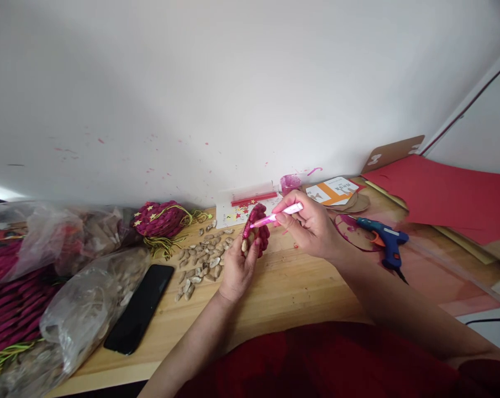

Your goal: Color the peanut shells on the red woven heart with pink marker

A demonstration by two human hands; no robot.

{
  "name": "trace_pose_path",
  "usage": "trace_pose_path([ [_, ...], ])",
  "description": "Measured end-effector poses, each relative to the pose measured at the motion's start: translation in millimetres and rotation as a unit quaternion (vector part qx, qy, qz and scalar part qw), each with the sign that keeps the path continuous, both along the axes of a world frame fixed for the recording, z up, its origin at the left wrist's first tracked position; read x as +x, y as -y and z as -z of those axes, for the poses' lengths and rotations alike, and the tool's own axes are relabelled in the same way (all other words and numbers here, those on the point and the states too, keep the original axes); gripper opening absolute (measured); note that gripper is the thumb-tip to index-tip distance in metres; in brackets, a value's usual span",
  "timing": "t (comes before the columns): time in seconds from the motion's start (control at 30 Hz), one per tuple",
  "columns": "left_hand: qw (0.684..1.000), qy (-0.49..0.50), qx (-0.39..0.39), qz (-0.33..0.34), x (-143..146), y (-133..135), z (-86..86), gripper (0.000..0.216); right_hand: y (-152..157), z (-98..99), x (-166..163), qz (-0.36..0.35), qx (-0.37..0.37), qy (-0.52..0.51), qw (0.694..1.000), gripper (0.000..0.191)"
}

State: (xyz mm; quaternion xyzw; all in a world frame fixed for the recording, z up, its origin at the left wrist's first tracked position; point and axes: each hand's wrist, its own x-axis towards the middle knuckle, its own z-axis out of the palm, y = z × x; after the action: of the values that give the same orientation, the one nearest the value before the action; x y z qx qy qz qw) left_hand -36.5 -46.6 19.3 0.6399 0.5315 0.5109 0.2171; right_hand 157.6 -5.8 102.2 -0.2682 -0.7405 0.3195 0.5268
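Observation:
My left hand (238,265) is closed around a small magenta-painted craft piece (258,224) made of shells, held upright above the wooden table (291,287). My right hand (311,224) grips a pink paintbrush (277,215) whose tip touches the top of the piece. Just left of my left hand, several unpainted shells (202,257) lie scattered on the table.
A black phone (140,307) lies at the left beside clear plastic bags (88,309) of shells. A finished magenta ornament (158,218) with yellow cords sits near the wall. A blue glue gun (386,240), a paint cup (290,182), cardboard and red paper (448,193) lie at the right.

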Motion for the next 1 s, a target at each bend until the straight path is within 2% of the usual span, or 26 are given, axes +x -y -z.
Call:
trace_pose_path([
  [0.13, 1.0, 0.008, -0.005, 0.006, -1, -2, 3.6, 0.031, -6, 1.1, 4, 0.049, 0.015, 0.021, 0.998, 0.013],
  [0.27, 0.997, 0.054, -0.017, -0.055, -3, -8, 9.8, 0.035, -31, -0.7, 24, 0.113, -0.032, -0.014, 0.993, 0.026],
  [0.33, 0.994, 0.075, -0.019, -0.073, -5, -11, 12.3, 0.036, -52, -5.2, 36, 0.167, -0.049, 0.006, 0.985, 0.026],
  [0.43, 0.993, 0.08, -0.015, -0.085, -7, -13, 14.9, 0.036, -85, -12.5, 48, 0.304, -0.045, 0.112, 0.945, 0.016],
  [0.53, 0.993, 0.09, -0.015, -0.069, -7, -14, 17.4, 0.038, -113, -14.2, 49, 0.372, -0.076, 0.293, 0.877, 0.022],
  [0.57, 0.993, 0.095, -0.016, -0.064, -7, -15, 18.2, 0.039, -121, -13.2, 47, 0.375, -0.087, 0.353, 0.853, 0.025],
  [0.63, 0.993, 0.101, -0.013, -0.057, -7, -15, 19.4, 0.041, -135, -9.7, 42, 0.366, -0.101, 0.407, 0.83, 0.026],
  [0.83, 0.992, 0.103, -0.022, -0.064, -6, -16, 18.3, 0.04, -165, -3.7, 31, 0.345, -0.149, 0.488, 0.788, 0.025],
  [1.0, 0.993, 0.101, -0.027, -0.059, -6, -15, 15.8, 0.038, -172, -9.3, 27, 0.339, -0.147, 0.524, 0.767, 0.024],
])
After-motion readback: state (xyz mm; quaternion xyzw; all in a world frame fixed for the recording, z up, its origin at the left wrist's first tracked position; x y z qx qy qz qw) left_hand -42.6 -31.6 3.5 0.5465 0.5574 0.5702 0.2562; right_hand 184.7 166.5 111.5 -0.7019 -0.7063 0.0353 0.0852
